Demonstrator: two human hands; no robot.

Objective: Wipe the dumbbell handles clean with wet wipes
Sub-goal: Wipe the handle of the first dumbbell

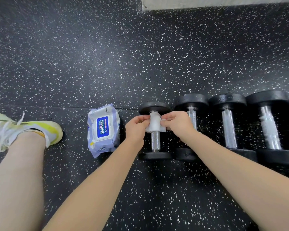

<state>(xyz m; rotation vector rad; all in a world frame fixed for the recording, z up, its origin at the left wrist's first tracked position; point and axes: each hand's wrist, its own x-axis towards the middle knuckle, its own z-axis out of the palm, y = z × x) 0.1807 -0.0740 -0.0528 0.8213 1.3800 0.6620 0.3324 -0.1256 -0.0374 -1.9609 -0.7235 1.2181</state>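
Several black dumbbells with knurled chrome handles lie side by side on the floor. A white wet wipe (154, 122) is draped over the far part of the leftmost dumbbell's handle (155, 141). My left hand (136, 129) pinches the wipe's left edge and my right hand (178, 123) pinches its right edge. The second dumbbell (192, 114) lies right behind my right hand. A third dumbbell (229, 129) and a fourth dumbbell (269, 127) follow to the right. The pack of wet wipes (103, 130) lies shut on the floor, left of my left hand.
The floor (107, 55) is black rubber with white speckles. My bare leg and a white and yellow sneaker (25, 130) are at the left. A pale wall base (215, 3) runs along the top right.
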